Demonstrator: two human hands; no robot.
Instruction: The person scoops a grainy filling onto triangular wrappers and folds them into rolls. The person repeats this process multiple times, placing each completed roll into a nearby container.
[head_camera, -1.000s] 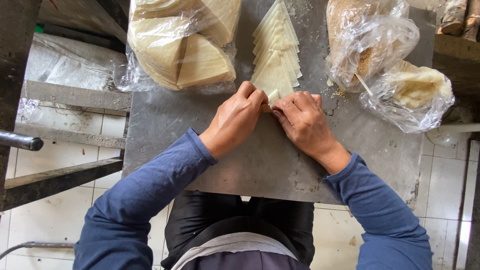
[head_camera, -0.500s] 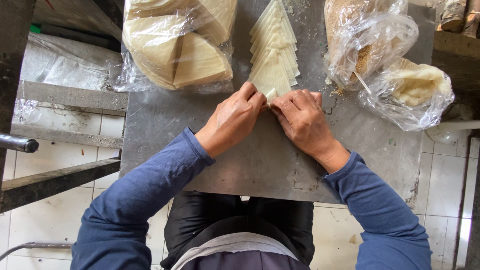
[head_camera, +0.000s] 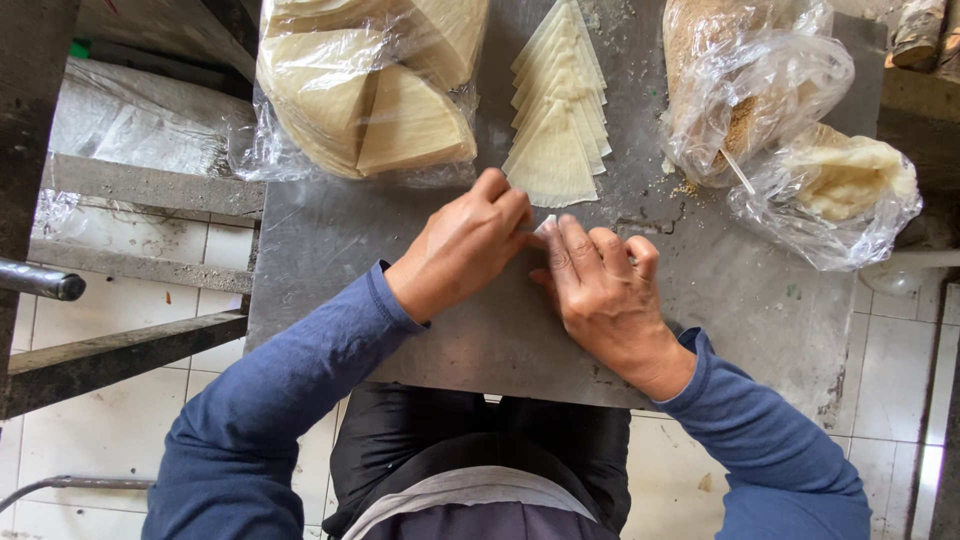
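At frame centre my left hand (head_camera: 465, 245) and right hand (head_camera: 600, 290) both pinch one small pale wrapper piece (head_camera: 545, 225), fingers curled closed on it. A fanned row of triangular wrappers (head_camera: 558, 130) lies just above, on the grey table (head_camera: 330, 260).

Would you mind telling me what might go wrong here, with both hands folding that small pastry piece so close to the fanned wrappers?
The left hand and right hand pinch a thin pastry piece at the fingertips; it may tear. The fanned wrappers lie just beyond, so a knuckle could nudge them out of line. Crumbs spilled beside the open crumb bag could stick to the piece.
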